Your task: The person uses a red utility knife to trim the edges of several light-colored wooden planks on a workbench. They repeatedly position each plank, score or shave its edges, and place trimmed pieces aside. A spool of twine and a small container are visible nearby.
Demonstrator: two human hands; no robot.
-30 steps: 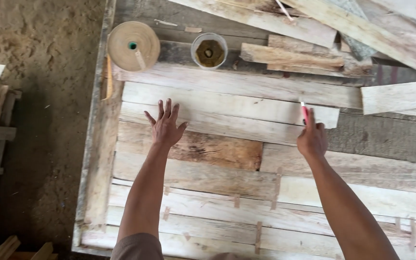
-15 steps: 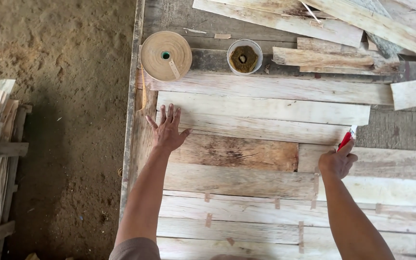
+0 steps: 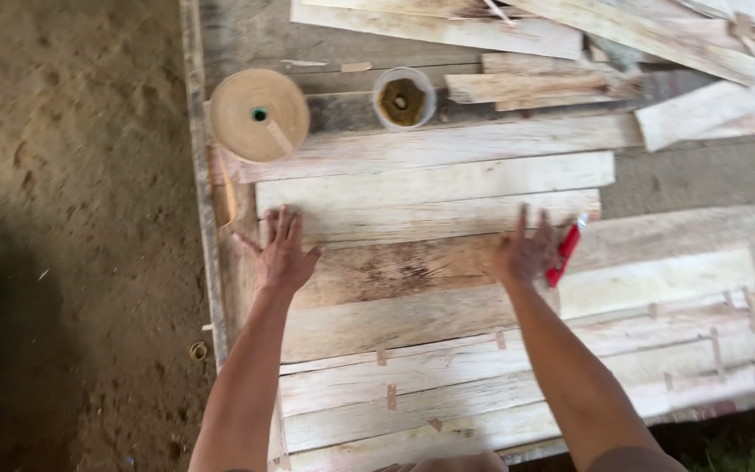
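This is looking like a rough woodworking shed or veneer workshop. Thin, pale wood sheets [image 3: 434, 183] are lying side by side across a worn plank tabletop [image 3: 246, 39], with more offcuts [image 3: 570, 35] piling up at its far edge. A roll of brown tape [image 3: 259, 115] is sitting near the far left corner, and a bare dirt floor [image 3: 72, 218] is showing beyond the left edge.

One tape roll [image 3: 259, 114], one cup [image 3: 403, 98], perhaps

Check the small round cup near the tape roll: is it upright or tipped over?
Upright. The cup shows its full round rim from above, with brownish contents inside, standing beside the tape roll on the boards.
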